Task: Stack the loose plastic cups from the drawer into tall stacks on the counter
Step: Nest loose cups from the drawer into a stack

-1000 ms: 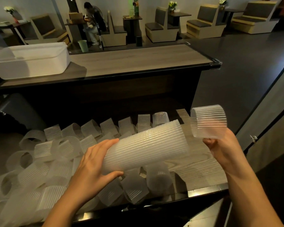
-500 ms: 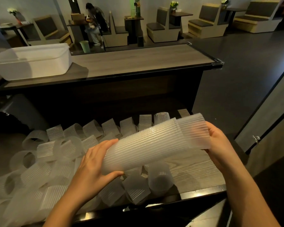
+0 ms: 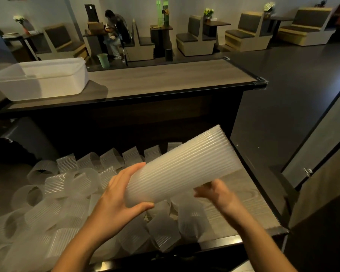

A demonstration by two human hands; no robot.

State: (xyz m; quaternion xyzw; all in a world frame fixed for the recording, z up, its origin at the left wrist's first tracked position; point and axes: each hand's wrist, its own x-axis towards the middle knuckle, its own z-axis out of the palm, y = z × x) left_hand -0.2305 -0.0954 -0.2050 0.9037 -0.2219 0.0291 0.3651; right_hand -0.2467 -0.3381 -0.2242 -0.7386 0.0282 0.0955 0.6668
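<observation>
It was a café or restaurant: padded booths (image 3: 194, 43) and small tables (image 3: 161, 27) with flowers (image 3: 208, 11) lined the far wall, facing a long serving surface (image 3: 165, 79). A drawer (image 3: 253, 213) brimmed with plastic cups (image 3: 67, 183).

Over the open drawer (image 3: 243, 205) of loose ribbed cups (image 3: 81, 179), the left grip (image 3: 116, 197) holds the narrow end of a long cup stack (image 3: 183, 165) tilted up rightward, the blurred right grip (image 3: 218, 193) just beneath it, a white tub (image 3: 41, 79) on the worktop (image 3: 165, 79) behind.
</observation>
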